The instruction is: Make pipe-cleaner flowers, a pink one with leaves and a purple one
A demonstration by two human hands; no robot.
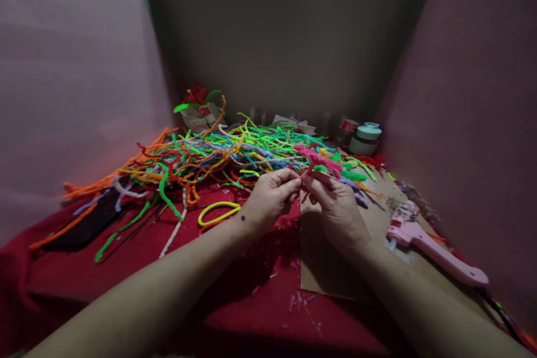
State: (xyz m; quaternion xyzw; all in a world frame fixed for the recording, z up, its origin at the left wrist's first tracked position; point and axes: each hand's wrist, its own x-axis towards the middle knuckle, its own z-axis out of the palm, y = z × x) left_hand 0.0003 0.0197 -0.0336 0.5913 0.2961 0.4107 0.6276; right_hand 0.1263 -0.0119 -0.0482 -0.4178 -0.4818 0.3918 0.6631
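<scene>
Presently, as viewed from my remote seat: one pink fuzzy piece (320, 160), raised between two bare hands, in front of the right part of the heap in my view. Head: ragged, its long axis slanting from upper left to lower right, the lower end pointing right. Stem (308, 170): thin, running from the head down and leftward to the fingertips.

Left hand (271, 196): thumb and forefinger pinched on the stem's lower end. Right hand (339, 210): thumb and fingers closed on the same stem, just beside the left fingertips; I cannot tell exactly where its finger pads press.

Surroundings: one heap of multicoloured fuzzy stems (235, 148), tangled, behind the hands. One yellow loop handle (218, 204), left of the left hand. One cardboard sheet (323, 263), beneath the right hand. One pink glue gun (425, 240), right of it, handle toward lower right. One lidded jar (364, 140), at the back. One red cloth (235, 307), under all.
</scene>
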